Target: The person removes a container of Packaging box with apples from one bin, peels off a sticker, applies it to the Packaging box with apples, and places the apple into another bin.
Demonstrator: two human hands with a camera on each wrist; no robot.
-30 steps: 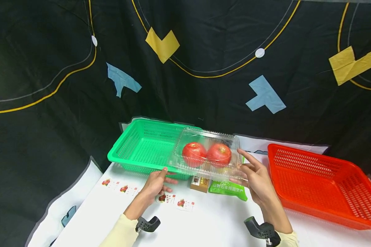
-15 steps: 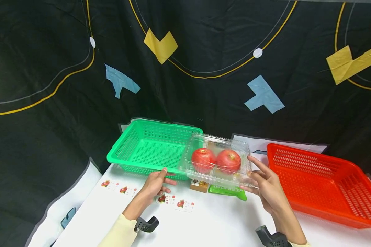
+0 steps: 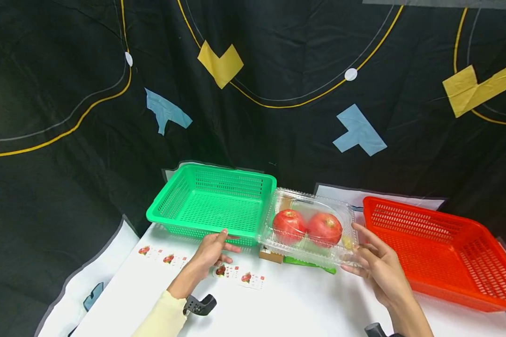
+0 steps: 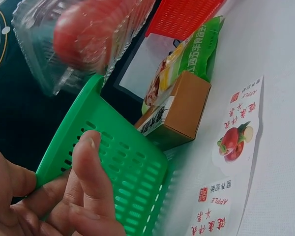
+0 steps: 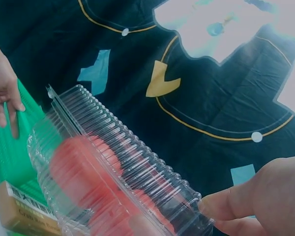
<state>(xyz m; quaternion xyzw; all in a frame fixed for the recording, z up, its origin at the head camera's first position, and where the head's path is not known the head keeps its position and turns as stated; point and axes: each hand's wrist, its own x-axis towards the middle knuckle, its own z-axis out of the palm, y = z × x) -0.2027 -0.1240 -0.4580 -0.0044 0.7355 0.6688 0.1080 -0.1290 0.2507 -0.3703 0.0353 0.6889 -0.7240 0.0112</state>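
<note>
My right hand [image 3: 379, 264] holds a clear plastic clamshell container [image 3: 303, 253] by its right end, thumb and fingers pinching the edge in the right wrist view. Two red apples [image 3: 289, 225] sit side by side inside, seen through the lid. The container is raised above the table, just right of the green basket [image 3: 219, 208], and overlaps its right end in the head view. At that basket's front rim is my left hand [image 3: 211, 252]; the left wrist view shows its thumb and fingers [image 4: 91, 172] on either side of the rim, gripping it.
Partly hidden beneath the container are a small brown box [image 4: 189, 105] and a green food bag [image 4: 204, 51]. A red basket [image 3: 421, 248] stands to the right. Several printed apple labels [image 3: 251, 279] lie on the white table [image 3: 286, 309]. A black cloth [image 3: 270, 131] hangs behind.
My right hand has carried the clamshell container of apples rightward and a little toward me, away from over the green basket. The left hand has stayed at the basket's rim.
</note>
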